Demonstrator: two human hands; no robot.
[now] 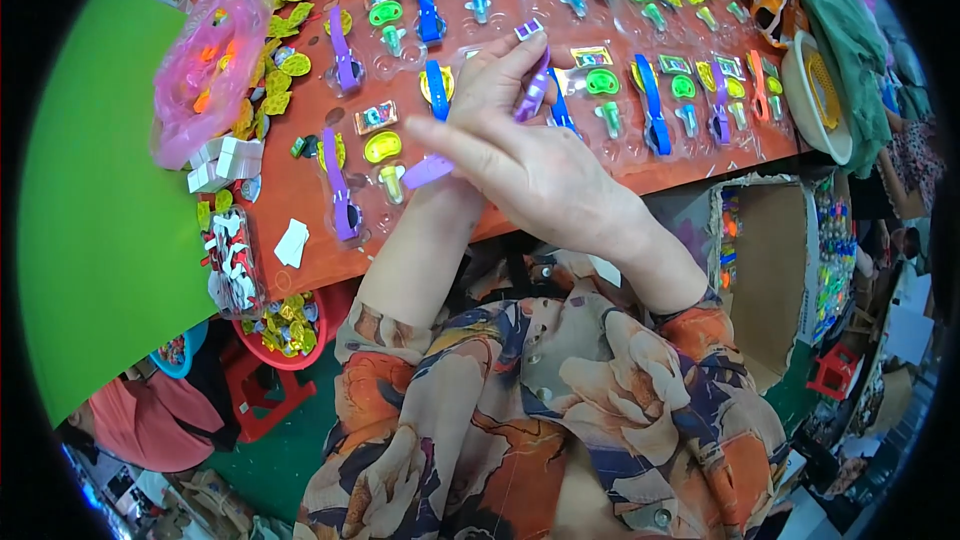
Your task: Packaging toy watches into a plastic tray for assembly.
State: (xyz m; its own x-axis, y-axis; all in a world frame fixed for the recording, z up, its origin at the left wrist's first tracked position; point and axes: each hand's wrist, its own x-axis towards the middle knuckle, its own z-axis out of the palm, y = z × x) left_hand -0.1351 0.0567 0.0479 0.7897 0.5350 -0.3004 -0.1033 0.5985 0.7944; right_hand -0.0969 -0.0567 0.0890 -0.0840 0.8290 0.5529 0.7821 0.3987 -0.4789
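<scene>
My left hand [490, 80] reaches up over the red table, its fingers closed on a purple toy watch [533, 95]. A small white piece with purple parts [528, 30] sits at its fingertips. My right hand [560, 180] crosses over my left wrist, its index finger stretched out to the left. From beneath its fingers a purple strap end [428, 172] sticks out. Whether this belongs to the same watch is hidden. Nearby, a clear blister tray holds a yellow pacifier [382, 147], a yellow toy bottle [391, 183], a small packet [375, 117] and another purple toy watch [340, 185].
Rows of filled blister trays cover the red table [290, 285]. At left are a pink plastic bag [215, 60], gold foil pieces [278, 80], white boxes [225, 162] and a clear tub [233, 265]. A white basin [840, 140] stands right; below it is an open carton [765, 300].
</scene>
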